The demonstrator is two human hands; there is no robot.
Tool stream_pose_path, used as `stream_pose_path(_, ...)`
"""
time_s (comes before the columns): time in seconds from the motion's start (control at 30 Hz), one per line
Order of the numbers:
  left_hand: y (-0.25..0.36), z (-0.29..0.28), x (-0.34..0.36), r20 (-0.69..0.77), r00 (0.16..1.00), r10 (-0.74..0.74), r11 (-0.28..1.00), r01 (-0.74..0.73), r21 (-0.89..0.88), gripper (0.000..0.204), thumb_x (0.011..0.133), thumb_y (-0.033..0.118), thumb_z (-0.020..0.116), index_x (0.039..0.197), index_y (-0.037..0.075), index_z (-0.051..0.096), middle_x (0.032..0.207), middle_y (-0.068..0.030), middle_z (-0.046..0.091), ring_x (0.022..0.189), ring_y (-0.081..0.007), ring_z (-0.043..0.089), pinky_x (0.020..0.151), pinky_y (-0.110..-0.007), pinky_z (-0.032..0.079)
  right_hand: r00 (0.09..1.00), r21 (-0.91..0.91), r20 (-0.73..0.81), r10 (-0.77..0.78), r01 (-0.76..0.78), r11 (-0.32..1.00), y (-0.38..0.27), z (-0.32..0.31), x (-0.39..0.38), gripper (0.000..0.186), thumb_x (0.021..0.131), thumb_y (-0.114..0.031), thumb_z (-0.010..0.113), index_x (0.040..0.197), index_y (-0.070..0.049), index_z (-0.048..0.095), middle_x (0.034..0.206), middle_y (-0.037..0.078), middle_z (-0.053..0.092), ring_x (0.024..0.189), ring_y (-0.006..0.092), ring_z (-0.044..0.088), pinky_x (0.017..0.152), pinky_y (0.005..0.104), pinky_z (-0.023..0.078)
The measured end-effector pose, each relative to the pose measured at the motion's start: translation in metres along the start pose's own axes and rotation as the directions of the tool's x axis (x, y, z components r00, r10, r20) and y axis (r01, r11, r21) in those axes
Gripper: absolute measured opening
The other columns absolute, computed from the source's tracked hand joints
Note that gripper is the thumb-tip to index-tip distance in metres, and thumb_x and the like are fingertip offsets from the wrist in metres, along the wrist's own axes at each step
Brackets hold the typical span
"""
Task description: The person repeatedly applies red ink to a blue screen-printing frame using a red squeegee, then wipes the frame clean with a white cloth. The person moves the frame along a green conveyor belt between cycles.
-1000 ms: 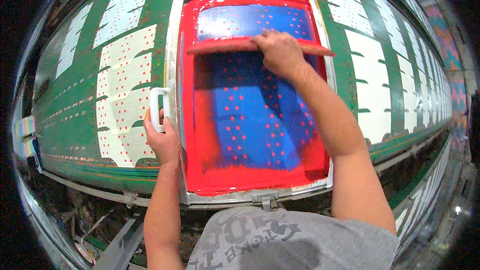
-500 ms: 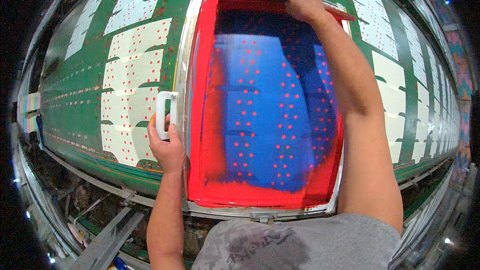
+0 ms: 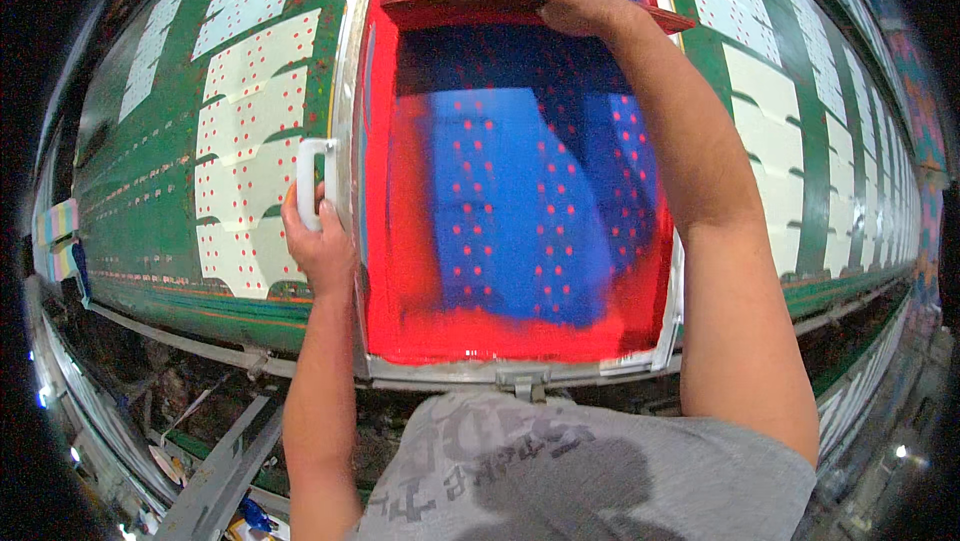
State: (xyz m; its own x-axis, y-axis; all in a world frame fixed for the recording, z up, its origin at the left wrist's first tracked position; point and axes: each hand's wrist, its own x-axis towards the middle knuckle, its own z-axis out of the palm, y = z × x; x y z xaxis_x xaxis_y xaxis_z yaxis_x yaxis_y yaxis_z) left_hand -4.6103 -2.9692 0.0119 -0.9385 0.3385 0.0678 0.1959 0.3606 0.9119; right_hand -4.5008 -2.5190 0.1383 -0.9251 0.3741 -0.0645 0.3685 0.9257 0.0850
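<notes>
A screen-printing frame [image 3: 347, 121] with pale metal sides lies flat in front of me. Its blue mesh [image 3: 505, 181] has rows of red dots, and thick red ink [image 3: 480, 339] rings the mesh on all sides. Along the far part of the mesh, my right hand [image 3: 582, 3] grips a long red-stained squeegee [image 3: 460, 6] near its middle; a strip of blue shows beyond the blade. My left hand [image 3: 322, 249] is wrapped round a white handle [image 3: 311, 186] on the frame's left side. My right forearm hides part of the frame's right side.
The frame rests on a long green printing table [image 3: 140, 181]. Cream panels with red dots [image 3: 250, 141] lie to the left, and plain-looking cream panels [image 3: 765, 141] to the right. A metal rail [image 3: 190, 341] runs along the near edge. A grey metal beam [image 3: 225, 476] juts out at lower left.
The squeegee has come toward me from the frame's far edge, uncovering mesh behind it. My left hand keeps its hold on the handle. The whole view has shifted a little.
</notes>
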Motion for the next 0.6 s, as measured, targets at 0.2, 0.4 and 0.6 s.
stream_pose_path(0.2,-0.01,-0.003,0.002,-0.015,0.994,0.107,0.994,-0.107,0.02,0.05,0.101,0.004,0.064,0.15,-0.004,0.056,0.128,-0.019,0.074,0.119,-0.0282,0.073,0.108,-0.042,0.054,0.998,0.077,0.063,-0.018,0.013,0.997,-0.071,0.0,-0.109,0.032,0.086,-0.017,0.069,0.116,-0.018,0.079,0.111,0.018,0.08,0.105,0.0418,0.077,0.088,0.0578,0.062)
stream_pose_path(0.4,-0.017,-0.002,0.007,-0.037,0.991,0.13,0.991,-0.131,-0.022,0.046,0.099,0.007,0.063,0.144,-0.001,0.062,0.124,-0.0229,0.077,0.118,-0.0379,0.075,0.104,-0.049,0.056,0.994,0.09,0.105,-0.021,0.012,0.996,-0.154,0.0,-0.22,0.031,0.089,-0.018,0.071,0.119,-0.021,0.077,0.105,0.013,0.079,0.101,0.0397,0.078,0.084,0.056,0.063)
stream_pose_path(0.6,-0.023,-0.003,0.005,-0.047,0.986,0.162,0.986,-0.159,0.053,0.045,0.099,0.011,0.063,0.143,-0.001,0.062,0.126,-0.0248,0.075,0.117,-0.0443,0.073,0.102,-0.053,0.056,0.992,0.147,0.122,0.028,-0.046,0.988,-0.235,-0.004,-0.32,0.031,0.09,-0.014,0.074,0.12,-0.021,0.078,0.103,0.013,0.077,0.098,0.0375,0.078,0.081,0.0543,0.063)
